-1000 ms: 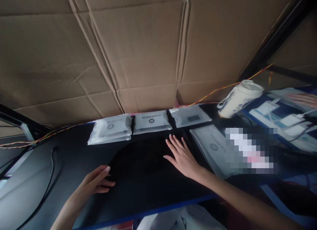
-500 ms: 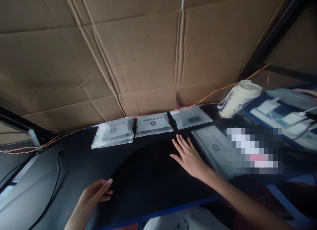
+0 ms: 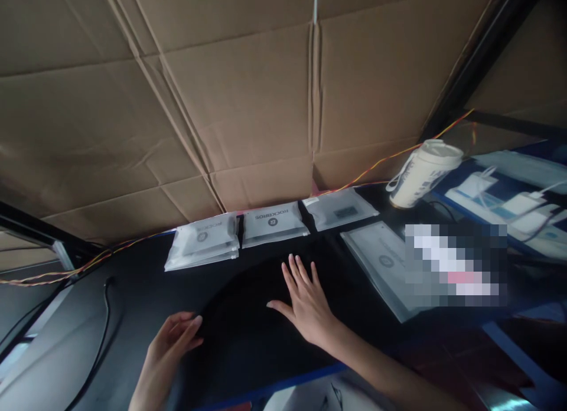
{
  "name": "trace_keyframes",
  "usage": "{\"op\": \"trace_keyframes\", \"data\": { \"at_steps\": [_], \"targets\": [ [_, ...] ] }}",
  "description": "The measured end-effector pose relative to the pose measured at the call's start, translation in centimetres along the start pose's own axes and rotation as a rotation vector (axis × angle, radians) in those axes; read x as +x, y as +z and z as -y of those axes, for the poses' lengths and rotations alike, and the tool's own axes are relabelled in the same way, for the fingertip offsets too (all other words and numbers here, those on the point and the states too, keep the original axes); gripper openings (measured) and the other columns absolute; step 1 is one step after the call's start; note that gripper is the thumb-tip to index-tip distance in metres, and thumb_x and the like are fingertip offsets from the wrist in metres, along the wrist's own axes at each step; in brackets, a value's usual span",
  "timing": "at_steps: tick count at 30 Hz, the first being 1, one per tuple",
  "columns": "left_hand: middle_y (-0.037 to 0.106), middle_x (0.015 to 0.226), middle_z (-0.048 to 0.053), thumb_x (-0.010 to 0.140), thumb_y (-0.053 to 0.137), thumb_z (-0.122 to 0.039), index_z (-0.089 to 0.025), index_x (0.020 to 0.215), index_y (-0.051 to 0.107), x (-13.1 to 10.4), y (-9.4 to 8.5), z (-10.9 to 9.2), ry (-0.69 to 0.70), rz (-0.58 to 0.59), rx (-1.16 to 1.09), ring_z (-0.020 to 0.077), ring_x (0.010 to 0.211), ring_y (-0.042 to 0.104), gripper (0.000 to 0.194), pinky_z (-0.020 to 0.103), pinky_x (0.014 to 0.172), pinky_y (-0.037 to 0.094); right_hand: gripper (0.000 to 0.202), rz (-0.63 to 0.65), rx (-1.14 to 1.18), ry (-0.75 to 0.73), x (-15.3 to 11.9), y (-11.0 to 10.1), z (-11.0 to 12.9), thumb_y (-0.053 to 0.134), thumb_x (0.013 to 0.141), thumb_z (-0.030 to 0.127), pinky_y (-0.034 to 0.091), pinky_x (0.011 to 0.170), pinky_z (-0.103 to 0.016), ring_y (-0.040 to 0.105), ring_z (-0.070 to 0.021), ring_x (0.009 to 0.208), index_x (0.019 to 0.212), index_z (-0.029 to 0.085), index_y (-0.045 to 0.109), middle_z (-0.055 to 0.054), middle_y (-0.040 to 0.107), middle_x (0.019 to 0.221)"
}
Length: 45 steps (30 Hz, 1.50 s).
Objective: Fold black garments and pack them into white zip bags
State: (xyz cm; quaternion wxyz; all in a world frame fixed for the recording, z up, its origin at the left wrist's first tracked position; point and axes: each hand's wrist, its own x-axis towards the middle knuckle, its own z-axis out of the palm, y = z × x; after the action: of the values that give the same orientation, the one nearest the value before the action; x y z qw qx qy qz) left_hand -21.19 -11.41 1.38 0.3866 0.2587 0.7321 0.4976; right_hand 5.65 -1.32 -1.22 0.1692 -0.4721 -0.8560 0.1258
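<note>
A very dark flat piece (image 3: 239, 316), perhaps cloth, lies on the black table (image 3: 137, 305); its curved upper edge barely stands out. My left hand (image 3: 172, 340) is at its left edge, thumb and fingers pinched together there. Spread flat with fingers apart, my right hand (image 3: 305, 305) rests on the right part of the dark piece, or just over it. Right of this hand lies a frosted zip pouch (image 3: 381, 263) with printing. Along the back are a ROCKBROS pouch (image 3: 274, 222), a left stack of pouches (image 3: 204, 240) and a right pouch (image 3: 341, 209) showing a dark patch.
A cardboard wall (image 3: 248, 104) rises behind the table. At right stand a white patterned tumbler (image 3: 425, 172) and white chargers (image 3: 478, 183) with cables. A black cable (image 3: 104, 322) runs down the left side. A pixelated patch hides the area right of the near pouch.
My right hand has slid left and towards me, away from the near pouch, its thumb spreading wider. My left hand has stayed almost in place, still pinched.
</note>
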Motion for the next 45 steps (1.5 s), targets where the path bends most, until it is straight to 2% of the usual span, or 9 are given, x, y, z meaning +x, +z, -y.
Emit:
{"op": "trace_keyframes", "data": {
  "at_steps": [6,9,12,16,20,24,31,39,45],
  "targets": [
    [0.057,0.078,-0.002,0.052,0.085,-0.043,-0.020,0.086,0.062,-0.4,1.3,-5.9,0.084,0.018,-0.075,0.0116,0.070,0.055,0.047,0.016,0.055,0.050,0.081,0.135,0.242,0.018,0.1,-1.9,-0.2,0.026,0.089,0.067,0.005,0.114,-0.056,0.006,-0.0296,0.143,0.144,0.008,0.031,-0.017,0.014,0.153],
    [0.057,0.077,-0.002,0.063,0.080,-0.040,-0.019,0.085,0.062,-0.6,4.5,-10.6,0.233,0.181,0.009,0.0099,0.068,0.053,0.035,0.014,0.054,0.046,0.071,0.143,0.515,0.085,0.1,-3.6,-0.4,0.027,0.092,0.063,0.004,0.115,-0.054,0.012,-0.0255,0.143,0.144,0.014,0.033,-0.012,0.019,0.154],
    [0.057,0.073,-0.002,0.071,0.074,-0.037,-0.019,0.086,0.061,-0.8,9.8,-13.9,0.347,0.408,0.085,0.0107,0.068,0.055,0.027,0.017,0.056,0.047,0.064,0.051,0.862,0.214,0.0,-5.1,-1.4,0.031,0.092,0.060,0.021,0.114,-0.046,0.034,-0.0236,0.136,0.138,0.017,0.044,-0.011,0.040,0.146],
    [0.059,0.074,0.000,0.075,0.069,-0.035,-0.017,0.084,0.058,-0.8,17.7,-13.7,0.434,0.694,0.123,0.0134,0.067,0.059,0.022,0.022,0.056,0.049,0.065,0.044,1.243,0.404,-0.3,-6.2,-3.8,0.026,0.092,0.062,0.054,0.084,-0.039,0.066,-0.0226,0.098,0.126,0.016,0.056,-0.013,0.064,0.119],
    [0.062,0.072,0.002,0.089,0.051,-0.036,-0.018,0.085,0.059,-0.5,22.1,-10.5,0.669,0.735,0.326,0.0157,0.065,0.061,0.020,0.027,0.060,0.051,0.060,0.047,1.206,0.555,-0.5,-6.1,-5.5,0.034,0.089,0.063,0.059,0.061,-0.034,0.070,-0.0210,0.072,0.109,0.015,0.063,-0.012,0.070,0.099],
    [0.064,0.087,0.006,0.090,0.049,-0.027,-0.020,0.090,0.062,-0.5,21.6,-7.5,0.785,0.660,0.438,0.0195,0.079,0.061,0.015,0.034,0.074,0.051,0.043,-0.014,1.029,0.554,-0.8,-5.5,-6.0,0.054,0.081,0.058,0.057,0.049,-0.030,0.069,-0.0214,0.059,0.099,0.020,0.061,-0.004,0.069,0.077],
    [0.058,0.126,0.010,0.090,0.049,-0.016,-0.022,0.118,0.057,-0.4,19.1,-3.5,1.143,0.626,0.783,0.0242,0.117,0.053,0.030,0.044,0.097,0.047,0.038,-0.112,0.638,0.488,-1.6,-5.4,-6.7,0.044,0.088,0.054,0.046,0.043,-0.024,0.064,-0.0168,0.048,0.069,0.022,0.052,-0.001,0.064,0.060],
    [0.049,0.139,0.011,0.090,0.048,-0.019,-0.025,0.131,0.051,-0.4,19.1,-3.0,1.256,0.593,0.946,0.0288,0.124,0.048,0.041,0.049,0.095,0.047,0.039,-0.302,-0.028,0.553,-5.4,-6.6,-8.4,0.037,0.092,0.051,0.045,0.053,-0.030,0.067,-0.0242,0.072,0.094,0.021,0.061,-0.009,0.070,0.085],
    [0.046,0.140,0.013,0.090,0.048,-0.018,-0.026,0.131,0.051,-0.3,19.2,-2.8,1.260,0.617,0.952,0.0287,0.126,0.045,0.043,0.048,0.097,0.045,0.028,-0.144,-0.227,0.594,-5.0,-5.6,-8.5,0.053,0.087,0.044,0.045,0.053,-0.032,0.067,-0.0271,0.073,0.092,0.017,0.057,-0.011,0.068,0.081]
  ]
}}
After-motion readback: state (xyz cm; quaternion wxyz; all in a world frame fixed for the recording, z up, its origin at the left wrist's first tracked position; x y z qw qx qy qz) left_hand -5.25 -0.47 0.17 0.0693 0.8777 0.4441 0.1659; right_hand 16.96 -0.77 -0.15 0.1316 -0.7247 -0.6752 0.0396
